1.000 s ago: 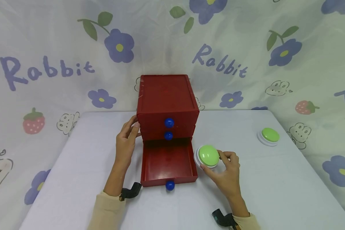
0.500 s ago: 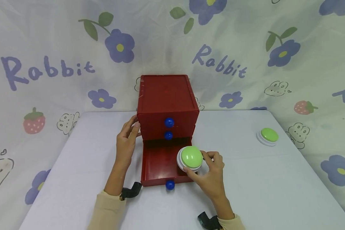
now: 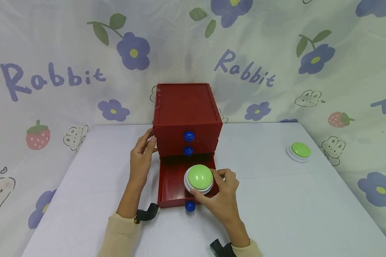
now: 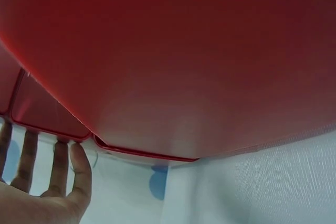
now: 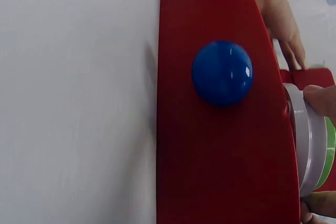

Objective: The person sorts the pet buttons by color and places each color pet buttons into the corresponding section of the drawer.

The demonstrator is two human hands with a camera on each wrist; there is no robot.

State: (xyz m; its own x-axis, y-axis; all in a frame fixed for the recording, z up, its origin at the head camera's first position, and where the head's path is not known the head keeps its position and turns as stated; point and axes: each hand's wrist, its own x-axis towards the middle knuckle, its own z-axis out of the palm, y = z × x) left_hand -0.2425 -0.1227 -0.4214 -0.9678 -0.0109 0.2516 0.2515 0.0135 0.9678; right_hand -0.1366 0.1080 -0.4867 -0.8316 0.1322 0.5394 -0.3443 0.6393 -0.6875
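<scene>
A red drawer cabinet with blue knobs stands at the middle of the table, its bottom drawer pulled out. My left hand rests against the cabinet's left side with extended fingers; in the left wrist view the fingertips meet the red side wall. My right hand grips a round push-button light with a green dome and white base, thumb at the front and fingers at the right side. The push-button light is over the open drawer. In the right wrist view its white base shows just behind the drawer front.
A second green-and-white push-button light lies at the table's right edge. The drawer's blue knob sticks out toward me. A printed cloth hangs behind the white table.
My right hand has carried the push-button light leftward from beside the drawer to over it. The left hand has stayed at the cabinet's side.
</scene>
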